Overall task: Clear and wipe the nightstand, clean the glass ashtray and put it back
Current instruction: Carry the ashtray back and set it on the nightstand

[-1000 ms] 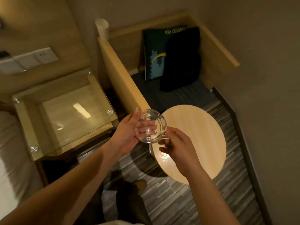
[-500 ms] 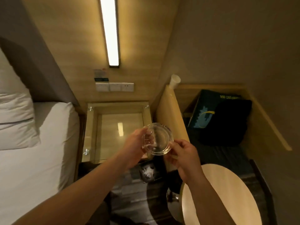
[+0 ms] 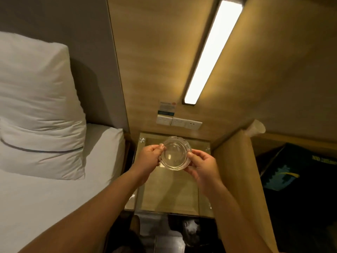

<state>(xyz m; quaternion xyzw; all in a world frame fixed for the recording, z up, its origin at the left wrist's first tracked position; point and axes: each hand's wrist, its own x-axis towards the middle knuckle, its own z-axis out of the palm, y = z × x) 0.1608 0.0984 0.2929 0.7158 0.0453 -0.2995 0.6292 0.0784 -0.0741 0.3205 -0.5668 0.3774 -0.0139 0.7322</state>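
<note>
The round clear glass ashtray (image 3: 175, 154) hangs over the back half of the glass-topped nightstand (image 3: 169, 190), held between both hands. My left hand (image 3: 147, 161) pinches its left rim with thumb on top. My right hand (image 3: 202, 166) grips its right rim the same way. The ashtray looks empty and its open side faces me. I cannot tell whether it touches the glass top.
A bed (image 3: 54, 189) with a white pillow (image 3: 36, 110) lies left of the nightstand. A wooden partition (image 3: 235, 172) stands on the right, with a paper cup (image 3: 256, 127) on top. Wall switches (image 3: 179, 122) and a lit strip lamp (image 3: 213, 52) are on the wall behind.
My view has turned from the round side table toward the nightstand and wall. Both hands have carried the ashtray from over the side table to above the nightstand's glass top.
</note>
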